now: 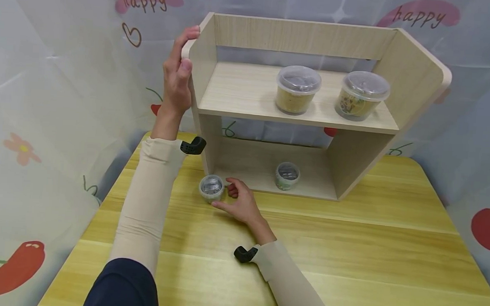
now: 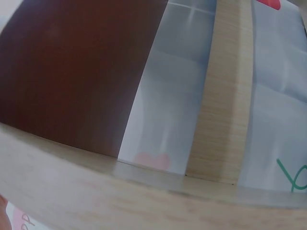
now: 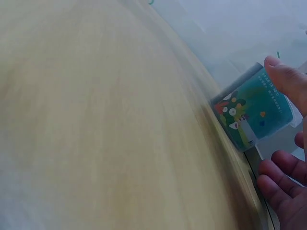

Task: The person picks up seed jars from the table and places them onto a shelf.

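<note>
My left hand (image 1: 179, 77) grips the front edge of the left side panel (image 1: 203, 55) of a pale wooden two-tier shelf. A small lidded plastic tub (image 1: 211, 188) stands on the table by the shelf's lower left corner. In the right wrist view this tub (image 3: 256, 108) shows a green printed label. My right hand (image 1: 242, 204) is just right of it, thumb and fingers spread. The thumb tip is right at the tub, while the other fingers stand apart from it. Mostly the shelf's boards (image 2: 144, 187) fill the left wrist view.
Two larger lidded tubs (image 1: 298, 91) (image 1: 361, 96) sit on the upper board (image 1: 239, 86). Another small tub (image 1: 287, 176) stands on the bottom board (image 1: 248, 164). The shelf rests on a yellow wood-grain table (image 1: 347, 249), with printed white sheeting (image 1: 58, 94) behind and beside it.
</note>
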